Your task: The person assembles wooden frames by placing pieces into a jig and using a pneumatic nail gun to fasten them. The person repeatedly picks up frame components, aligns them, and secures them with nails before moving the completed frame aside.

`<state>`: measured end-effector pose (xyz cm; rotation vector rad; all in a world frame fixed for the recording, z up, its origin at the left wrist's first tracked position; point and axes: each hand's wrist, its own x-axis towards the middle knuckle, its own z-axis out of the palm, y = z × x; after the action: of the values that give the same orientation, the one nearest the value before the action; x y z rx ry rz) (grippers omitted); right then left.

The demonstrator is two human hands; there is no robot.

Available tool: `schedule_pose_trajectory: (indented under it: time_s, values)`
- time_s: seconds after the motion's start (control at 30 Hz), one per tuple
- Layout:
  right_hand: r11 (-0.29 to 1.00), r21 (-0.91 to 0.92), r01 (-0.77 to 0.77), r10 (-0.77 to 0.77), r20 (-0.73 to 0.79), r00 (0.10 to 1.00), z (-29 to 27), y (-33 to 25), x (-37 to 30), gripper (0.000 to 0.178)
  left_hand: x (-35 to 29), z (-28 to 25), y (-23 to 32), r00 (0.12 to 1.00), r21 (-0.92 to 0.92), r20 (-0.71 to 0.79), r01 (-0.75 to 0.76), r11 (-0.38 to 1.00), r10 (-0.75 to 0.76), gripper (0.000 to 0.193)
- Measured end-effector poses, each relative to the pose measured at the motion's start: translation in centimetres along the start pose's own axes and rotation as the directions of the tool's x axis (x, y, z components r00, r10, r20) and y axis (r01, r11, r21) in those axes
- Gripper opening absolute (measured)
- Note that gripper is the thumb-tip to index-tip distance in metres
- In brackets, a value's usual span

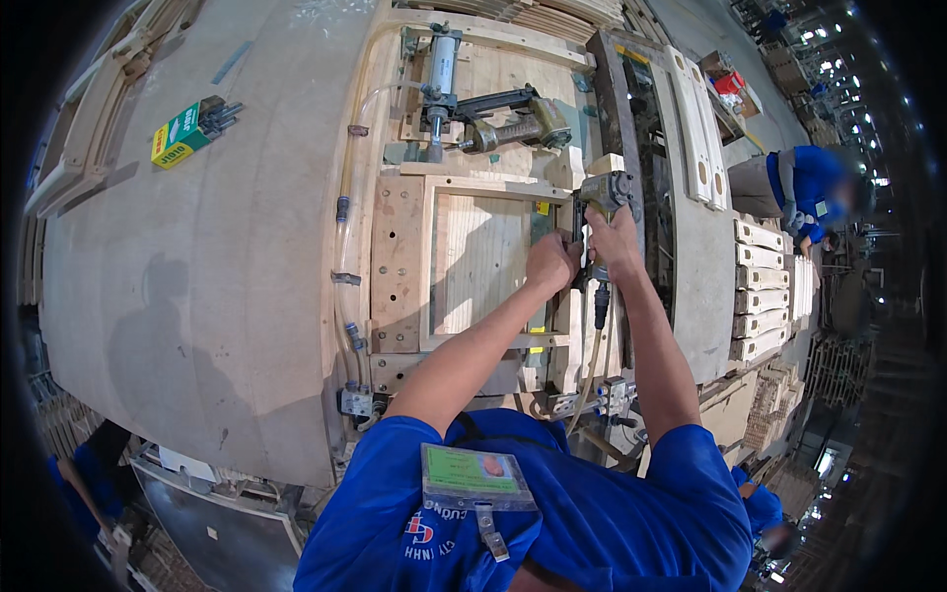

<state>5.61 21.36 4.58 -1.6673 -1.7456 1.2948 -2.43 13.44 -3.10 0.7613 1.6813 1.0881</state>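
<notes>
A pneumatic nail gun (609, 191) is upright at the right end of a wooden frame (427, 261), its air hose hanging from the handle. My right hand (616, 240) wraps round its handle. My left hand (552, 262) is closed against the dark magazine beside it, its fingertips partly hidden. The frame lies in a wooden jig (398, 266) with bolted blocks along its left side. A second nail gun (523, 128) rests on its side beyond the frame, next to a grey air cylinder (442, 69).
A green and yellow box (182, 136) of nail strips sits on the broad worktop (247, 247) at left. Clear air tubing (343, 217) runs along the jig. Stacked wooden parts (761, 291) stand at right, with another person in blue (814, 183) beyond them.
</notes>
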Motion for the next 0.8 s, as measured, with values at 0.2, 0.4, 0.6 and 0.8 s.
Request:
schedule_pose_trajectory:
  time_s: [0.2,0.4,0.6,0.8]
  values:
    - [0.995,-0.094,0.026,-0.025,0.005,1.0,0.3,-0.6,0.1,0.019,0.0,-0.1,0.2,1.0,-0.041,-0.01,-0.013,0.999,0.012,0.029]
    - [0.964,-0.214,0.16,-0.142,0.095,0.985,-0.4,-1.4,0.6,0.021,-0.3,-0.4,1.3,0.998,-0.051,-0.033,0.046,0.998,-0.048,0.031]
    - [0.784,-0.385,0.486,-0.267,0.498,0.825,2.5,-5.3,1.4,0.035,-1.3,-3.9,0.6,0.962,-0.295,-0.274,-0.082,0.952,-0.002,0.028]
    - [0.556,-0.211,0.804,-0.416,0.767,0.489,9.0,-11.1,2.7,0.039,1.1,-8.9,-0.7,0.877,-0.367,-0.445,0.004,0.93,-0.18,0.025]
